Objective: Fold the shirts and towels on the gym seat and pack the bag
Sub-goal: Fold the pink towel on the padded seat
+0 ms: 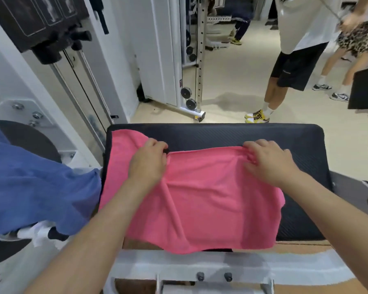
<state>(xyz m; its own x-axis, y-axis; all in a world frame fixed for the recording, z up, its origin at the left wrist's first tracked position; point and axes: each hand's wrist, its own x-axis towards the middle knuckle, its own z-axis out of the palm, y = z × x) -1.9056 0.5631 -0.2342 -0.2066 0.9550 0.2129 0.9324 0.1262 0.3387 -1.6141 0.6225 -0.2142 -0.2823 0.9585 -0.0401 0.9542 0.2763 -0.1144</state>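
While one blue cloth [34, 192] drapes beside the seat [221, 134], left hand [147, 164] and right hand [268, 164] pinch one pink towel [204, 198].

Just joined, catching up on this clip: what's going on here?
A person is working on a pink cloth towel spread across the black padded gym seat. The left hand and the right hand each grip the towel's far edge; the near edge hangs over the seat's front. A blue cloth garment lies draped to the left, beside the seat. No bag is in view. Beyond the seat, other people stand on the floor.
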